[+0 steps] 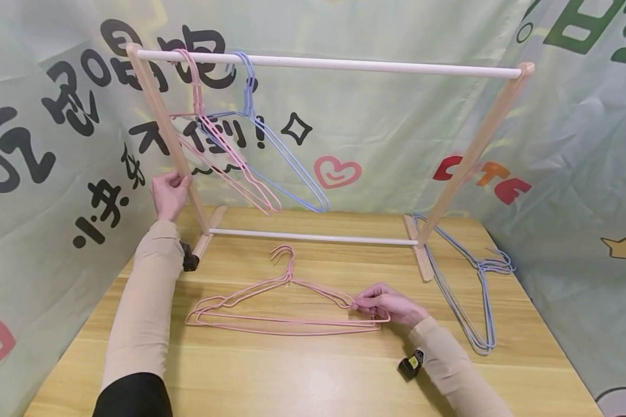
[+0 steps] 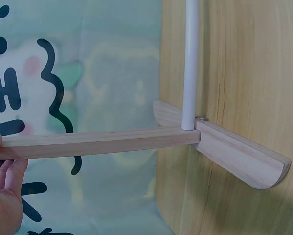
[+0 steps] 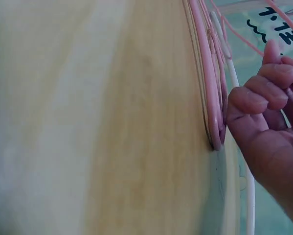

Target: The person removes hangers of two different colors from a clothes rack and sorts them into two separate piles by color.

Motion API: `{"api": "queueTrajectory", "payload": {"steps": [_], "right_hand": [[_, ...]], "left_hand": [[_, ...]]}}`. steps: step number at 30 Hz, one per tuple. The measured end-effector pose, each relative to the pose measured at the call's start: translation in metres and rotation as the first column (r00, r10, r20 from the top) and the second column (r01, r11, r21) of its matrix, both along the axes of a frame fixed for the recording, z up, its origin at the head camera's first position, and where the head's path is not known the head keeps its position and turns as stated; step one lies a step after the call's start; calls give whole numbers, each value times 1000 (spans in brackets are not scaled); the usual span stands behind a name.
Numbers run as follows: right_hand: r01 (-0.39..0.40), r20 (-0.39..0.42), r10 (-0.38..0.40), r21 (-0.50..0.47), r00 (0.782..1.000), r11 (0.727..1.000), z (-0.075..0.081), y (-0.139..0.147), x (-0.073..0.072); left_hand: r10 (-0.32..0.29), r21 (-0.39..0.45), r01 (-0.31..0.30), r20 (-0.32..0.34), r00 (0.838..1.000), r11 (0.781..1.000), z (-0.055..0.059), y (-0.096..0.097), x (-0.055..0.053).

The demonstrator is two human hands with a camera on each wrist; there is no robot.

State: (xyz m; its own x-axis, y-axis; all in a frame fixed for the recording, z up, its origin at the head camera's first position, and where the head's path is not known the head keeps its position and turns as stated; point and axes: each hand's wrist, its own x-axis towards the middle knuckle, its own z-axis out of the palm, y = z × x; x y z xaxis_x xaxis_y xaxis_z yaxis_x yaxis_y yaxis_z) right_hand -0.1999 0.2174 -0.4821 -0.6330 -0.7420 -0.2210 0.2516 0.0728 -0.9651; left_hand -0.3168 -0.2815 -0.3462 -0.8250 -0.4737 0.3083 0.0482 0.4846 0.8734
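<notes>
1. Pinching pink hangers [image 1: 290, 277] on the table [image 1: 271, 370], the right hand [image 1: 388, 304] curls closed at one shoulder; the left hand [image 1: 169, 196] grips a wooden upright [image 1: 162, 120].
2. Likely light, stiff, smooth; necks promise the surest hold.

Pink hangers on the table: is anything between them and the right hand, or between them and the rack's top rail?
Nothing visible separates the right hand from the pink hangers. Toward the top rail, the lower rail lies beyond them, low and probably easily cleared.
</notes>
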Motion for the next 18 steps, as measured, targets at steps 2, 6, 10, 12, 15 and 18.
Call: {"api": "queueTrajectory", "payload": {"steps": [2, 6, 10, 12, 15, 18], "right_hand": [[30, -35, -29, 43, 999, 999, 1, 0, 1], [107, -199, -70, 185, 977, 977, 8, 1, 5], [203, -395, -75, 293, 916, 934, 15, 2, 7], [242, -440, -86, 311, 894, 919, 20, 3, 6], [287, -470, -122, 297, 874, 911, 31, 2, -1], [341, -507, -169, 268, 845, 901, 53, -3, -12]], "left_hand": [[-3, 2, 3, 0, 1000, 1000, 0, 1, 0], [-8, 8, 8, -2, 1000, 1000, 0, 2, 0], [-10, 12, 10, -2, 1000, 1000, 0, 2, -1], [-8, 12, 8, 1, 1000, 1000, -1, 2, -1], [-6, 13, 6, 0, 1000, 1000, -1, 1, -2], [-2, 15, 2, 1, 1000, 1000, -1, 0, -2]]}}
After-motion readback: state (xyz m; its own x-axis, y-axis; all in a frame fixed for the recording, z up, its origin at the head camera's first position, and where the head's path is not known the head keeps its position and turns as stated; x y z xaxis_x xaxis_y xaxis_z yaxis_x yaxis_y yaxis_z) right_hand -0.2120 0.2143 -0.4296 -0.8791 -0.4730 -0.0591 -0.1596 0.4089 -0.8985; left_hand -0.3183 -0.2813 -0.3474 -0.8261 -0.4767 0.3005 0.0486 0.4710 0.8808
